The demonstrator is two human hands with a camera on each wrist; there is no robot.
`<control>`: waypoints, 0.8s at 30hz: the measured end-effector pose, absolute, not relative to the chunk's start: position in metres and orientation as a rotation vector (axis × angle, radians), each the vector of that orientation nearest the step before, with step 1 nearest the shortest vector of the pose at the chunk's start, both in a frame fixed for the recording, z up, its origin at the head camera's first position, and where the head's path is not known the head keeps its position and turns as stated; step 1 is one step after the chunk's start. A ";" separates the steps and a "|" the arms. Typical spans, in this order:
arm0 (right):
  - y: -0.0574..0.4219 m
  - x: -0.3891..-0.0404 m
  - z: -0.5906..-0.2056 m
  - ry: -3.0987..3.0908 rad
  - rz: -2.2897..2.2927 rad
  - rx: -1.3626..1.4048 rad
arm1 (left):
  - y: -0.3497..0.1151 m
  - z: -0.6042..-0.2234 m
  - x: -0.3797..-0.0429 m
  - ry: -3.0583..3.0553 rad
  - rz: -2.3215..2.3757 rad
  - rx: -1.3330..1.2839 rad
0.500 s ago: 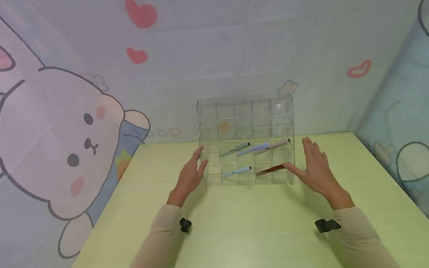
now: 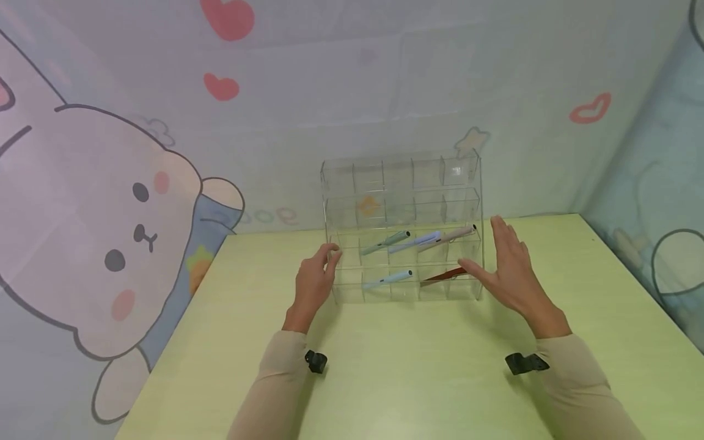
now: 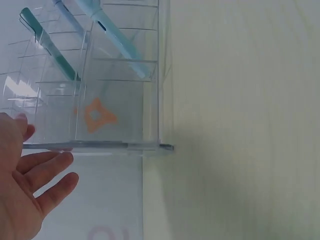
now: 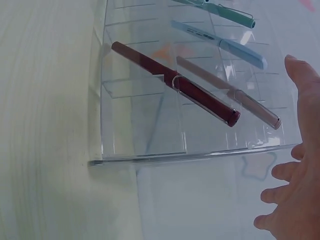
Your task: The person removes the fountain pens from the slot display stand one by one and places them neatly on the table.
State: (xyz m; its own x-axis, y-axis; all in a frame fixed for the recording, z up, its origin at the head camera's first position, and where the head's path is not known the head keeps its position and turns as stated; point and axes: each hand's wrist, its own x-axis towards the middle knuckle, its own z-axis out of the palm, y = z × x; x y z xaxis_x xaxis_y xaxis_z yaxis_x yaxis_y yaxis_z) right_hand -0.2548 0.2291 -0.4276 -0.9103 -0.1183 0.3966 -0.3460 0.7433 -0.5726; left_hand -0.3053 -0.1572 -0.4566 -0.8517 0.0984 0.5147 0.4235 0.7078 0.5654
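A clear acrylic rack (image 2: 398, 173) with stepped rows of compartments stands on the table. My left hand (image 2: 315, 276) grips its left side panel, thumb on the inner side and fingers outside, as the left wrist view shows. At the right side my right hand (image 2: 511, 275) is held with fingers straight and thumb spread toward the rack's front. Its thumb overlaps the end of a dark red pen (image 2: 440, 277) in the head view. That pen and a light blue pen (image 2: 388, 280) lean in the lowest row. Above them lean a green pen (image 2: 384, 243), a lavender pen (image 2: 412, 243) and a pinkish-beige pen (image 2: 450, 236).
The pale yellow-green table (image 2: 407, 366) spreads around the rack. Behind it hangs a printed cloth (image 2: 341, 85) with hearts and a large cartoon rabbit. Another patterned cloth (image 2: 660, 183) hangs at the right.
My left hand has shifted slightly up and right, its fingers now bent over the rack's left side. The right hand has moved a little left and up, closer to the rack.
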 end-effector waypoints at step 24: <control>0.213 -0.263 -0.424 -2.475 0.886 0.406 | -0.143 -0.469 -0.311 -2.265 -1.125 -0.318</control>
